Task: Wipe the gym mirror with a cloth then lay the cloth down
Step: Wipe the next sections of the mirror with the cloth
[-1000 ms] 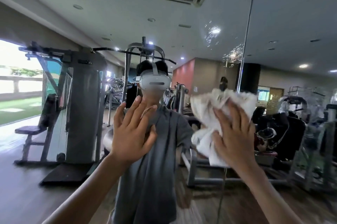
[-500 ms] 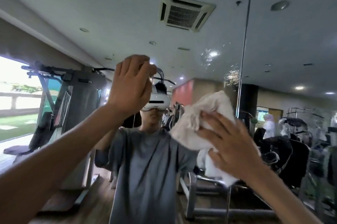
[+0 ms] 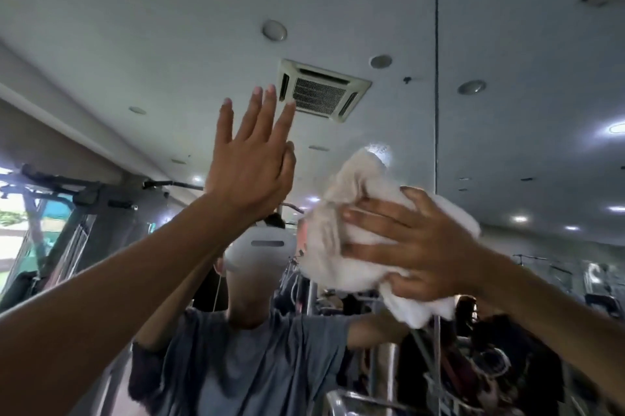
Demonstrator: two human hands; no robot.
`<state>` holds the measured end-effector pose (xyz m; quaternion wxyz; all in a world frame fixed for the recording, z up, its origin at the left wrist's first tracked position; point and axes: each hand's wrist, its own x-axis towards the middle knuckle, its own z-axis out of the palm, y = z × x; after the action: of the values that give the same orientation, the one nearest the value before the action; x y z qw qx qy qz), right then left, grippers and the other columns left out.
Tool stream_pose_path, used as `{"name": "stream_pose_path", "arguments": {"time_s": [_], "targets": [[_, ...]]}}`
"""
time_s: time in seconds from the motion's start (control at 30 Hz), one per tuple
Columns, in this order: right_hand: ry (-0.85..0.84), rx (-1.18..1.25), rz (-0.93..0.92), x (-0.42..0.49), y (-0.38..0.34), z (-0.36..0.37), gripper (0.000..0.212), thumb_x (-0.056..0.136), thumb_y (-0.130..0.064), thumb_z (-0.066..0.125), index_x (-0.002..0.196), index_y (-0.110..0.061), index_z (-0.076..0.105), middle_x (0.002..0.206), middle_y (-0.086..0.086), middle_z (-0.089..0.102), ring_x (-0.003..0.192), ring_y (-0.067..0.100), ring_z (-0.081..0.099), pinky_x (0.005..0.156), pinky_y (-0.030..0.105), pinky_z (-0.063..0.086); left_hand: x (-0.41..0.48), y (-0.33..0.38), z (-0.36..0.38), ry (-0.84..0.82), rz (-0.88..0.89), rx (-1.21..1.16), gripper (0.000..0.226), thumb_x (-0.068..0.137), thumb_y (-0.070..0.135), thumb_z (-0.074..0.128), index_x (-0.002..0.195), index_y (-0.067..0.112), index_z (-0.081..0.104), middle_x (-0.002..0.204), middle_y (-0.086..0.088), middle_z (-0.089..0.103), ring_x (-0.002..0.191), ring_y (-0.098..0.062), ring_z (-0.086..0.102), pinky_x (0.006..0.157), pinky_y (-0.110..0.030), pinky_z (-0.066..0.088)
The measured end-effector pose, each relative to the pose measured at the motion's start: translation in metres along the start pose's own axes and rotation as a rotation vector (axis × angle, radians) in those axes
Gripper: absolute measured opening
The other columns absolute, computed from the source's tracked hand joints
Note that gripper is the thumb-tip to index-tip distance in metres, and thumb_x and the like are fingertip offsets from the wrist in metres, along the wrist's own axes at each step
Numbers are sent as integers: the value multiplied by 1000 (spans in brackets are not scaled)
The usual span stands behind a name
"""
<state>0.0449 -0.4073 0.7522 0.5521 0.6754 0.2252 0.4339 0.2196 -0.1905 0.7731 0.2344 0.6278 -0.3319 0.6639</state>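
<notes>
Left hand has been opened from the curled pose of 0.5 s ago, and the view has been tilted up, so more reflected ceiling is seen. Its 4 fingers are held straight and slightly fanned, palm toward the gym mirror, with its own reflection seen just behind; contact w/ the glass can't be confirmed. White cloth is bunched and pressed to the mirror at approx. head height, just left of the vertical panel seam. It is held by the right hand, fingers splayed across its back and thumb hooked under the lower edge. Cloth's left part is motion-blurred. Reflected in the glass are the person's white headset, a grey T-shirt, a ceiling AC vent and gym machines at left, blurred.
</notes>
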Motion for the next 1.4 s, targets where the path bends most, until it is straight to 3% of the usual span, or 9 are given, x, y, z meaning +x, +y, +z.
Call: {"name": "stream_pose_path", "arguments": {"time_s": [0.1,0.33,0.6,0.73,0.87,1.03,1.17,1.33,1.4], "targets": [[-62,-35,32,-17,57,0,62,80,-41,51,141,-30,44,153,9,38,139,29,39,98,53,35,-1,2,4,-16,31,13,68,97,38,5,160,13,18,167,-16,10,156,-28,3,124,-53,1],[196,-36,1031,81,37,15,58,85,-43,36,140,-28,49,151,3,42,135,26,39,99,55,34,1,-1,7,56,39,3,64,100,35,14,157,9,25,165,-17,19,154,-30,14,124,-54,9],[7,-14,-26,13,47,1,61,84,-46,47,143,-30,41,156,7,36,142,24,36,104,54,32,1,0,12,146,52,-9,61,101,30,21,151,-2,36,159,-22,31,150,-35,26,121,-57,16],[40,-6,562,39,113,4,63,83,-48,41,144,-30,42,151,7,43,135,28,42,96,57,45,-1,1,12,143,48,4,62,101,31,19,152,-1,34,161,-20,29,151,-34,23,122,-57,16],[219,-45,1144,112,68,17,66,86,-52,26,144,-28,45,154,2,40,140,24,36,104,53,29,1,0,10,137,40,-2,62,101,31,20,152,1,36,160,-19,31,151,-32,25,122,-55,15],[134,40,525,90,2,12,62,91,-51,39,148,-26,41,155,3,40,144,22,33,109,52,23,0,-5,11,147,110,5,66,96,36,26,150,1,42,155,-24,38,146,-39,34,118,-56,21],[2,33,165,44,74,6,67,82,-49,47,146,-36,34,155,3,36,140,21,34,104,48,29,-1,-3,10,154,94,34,64,97,32,27,146,-5,45,154,-26,39,144,-41,36,117,-59,24],[144,-26,1202,86,135,10,61,89,-52,35,145,-27,41,150,4,42,134,27,37,102,54,31,-1,-1,11,114,54,28,61,101,31,21,149,-1,39,157,-22,35,148,-36,30,119,-60,25],[170,-61,1383,126,115,15,56,93,-47,37,143,-24,45,147,7,45,133,29,38,103,53,27,-1,-2,11,108,48,21,61,101,32,21,150,0,39,158,-21,34,149,-34,29,119,-59,24]]}}
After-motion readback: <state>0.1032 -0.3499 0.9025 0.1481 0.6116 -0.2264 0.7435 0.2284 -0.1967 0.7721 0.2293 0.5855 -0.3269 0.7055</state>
